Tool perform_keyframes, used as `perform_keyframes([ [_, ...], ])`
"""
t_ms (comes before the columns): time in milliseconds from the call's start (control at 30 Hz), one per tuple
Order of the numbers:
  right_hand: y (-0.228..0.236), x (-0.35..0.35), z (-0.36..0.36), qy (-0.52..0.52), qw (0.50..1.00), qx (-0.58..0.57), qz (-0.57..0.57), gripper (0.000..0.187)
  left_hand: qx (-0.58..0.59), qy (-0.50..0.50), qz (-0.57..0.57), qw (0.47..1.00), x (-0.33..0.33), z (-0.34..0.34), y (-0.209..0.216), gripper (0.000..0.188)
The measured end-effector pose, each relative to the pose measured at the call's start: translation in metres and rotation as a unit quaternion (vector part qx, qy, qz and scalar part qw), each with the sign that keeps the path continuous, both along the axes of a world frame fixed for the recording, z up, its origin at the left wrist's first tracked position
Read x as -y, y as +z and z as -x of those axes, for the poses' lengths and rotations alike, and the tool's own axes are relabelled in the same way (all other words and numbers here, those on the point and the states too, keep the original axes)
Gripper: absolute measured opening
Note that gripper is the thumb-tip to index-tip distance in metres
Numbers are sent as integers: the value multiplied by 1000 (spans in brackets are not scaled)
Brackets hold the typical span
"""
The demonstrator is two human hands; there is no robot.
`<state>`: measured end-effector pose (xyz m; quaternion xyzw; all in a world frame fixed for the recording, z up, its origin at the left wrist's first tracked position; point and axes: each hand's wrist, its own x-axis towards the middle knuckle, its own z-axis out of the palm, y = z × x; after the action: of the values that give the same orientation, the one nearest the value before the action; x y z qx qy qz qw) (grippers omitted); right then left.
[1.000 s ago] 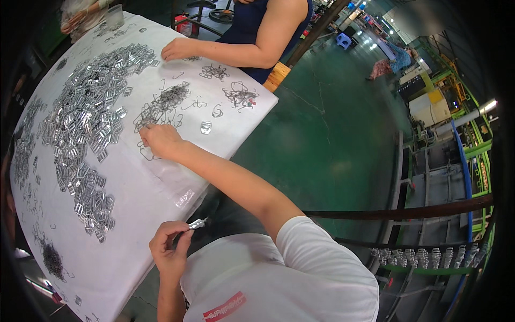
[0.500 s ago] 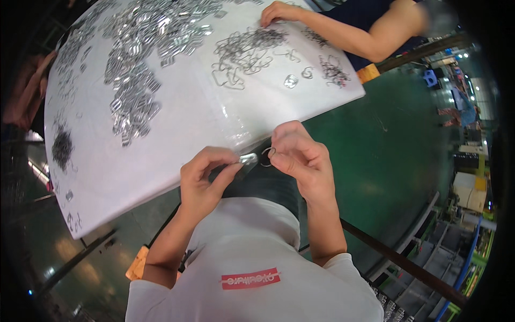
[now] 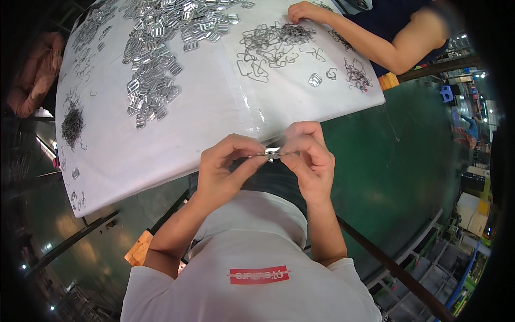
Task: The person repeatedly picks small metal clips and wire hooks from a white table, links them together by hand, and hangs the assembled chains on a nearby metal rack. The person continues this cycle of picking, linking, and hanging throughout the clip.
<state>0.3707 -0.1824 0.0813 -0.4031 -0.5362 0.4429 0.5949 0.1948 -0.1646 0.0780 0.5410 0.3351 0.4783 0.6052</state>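
Note:
Just off the table's near edge, my left hand [image 3: 228, 166] pinches a small shiny metal buckle [image 3: 272, 152] between thumb and fingers. My right hand [image 3: 312, 163] is closed at the buckle's other side, its fingertips nearly meeting those of the left. The curved wire piece seen in the right fingers half a second ago is now mostly hidden between the fingertips. On the white-covered table [image 3: 198, 118], a big pile of similar silver buckles [image 3: 155, 70] spreads out beyond my left hand. A tangle of bent wire pieces [image 3: 273, 45] lies beyond my right hand.
Across at the right, a co-worker's hand [image 3: 306, 12] rests by the wires. Another person's arm [image 3: 40, 80] is at the left edge. A dark wire clump [image 3: 72, 126] lies at left; a lone buckle [image 3: 315, 80] lies near the right side. Green floor [image 3: 370, 161] shows beyond the table.
My hands have come together, bringing the wire piece in the right hand up to the buckle in the left. The view has shifted a little, and the table appears higher.

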Motion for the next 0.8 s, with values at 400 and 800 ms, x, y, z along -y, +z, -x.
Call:
perform_keyframes([
  [400, -14, 2, 12, 1, 987, -121, 109, 8, -292, 136, -222, 920, -63, 55, -31, 17],
  [800, -14, 5, 16, -4, 988, -111, 109, 7, -661, 196, -141, 710, -169, 154, -66, 24],
])
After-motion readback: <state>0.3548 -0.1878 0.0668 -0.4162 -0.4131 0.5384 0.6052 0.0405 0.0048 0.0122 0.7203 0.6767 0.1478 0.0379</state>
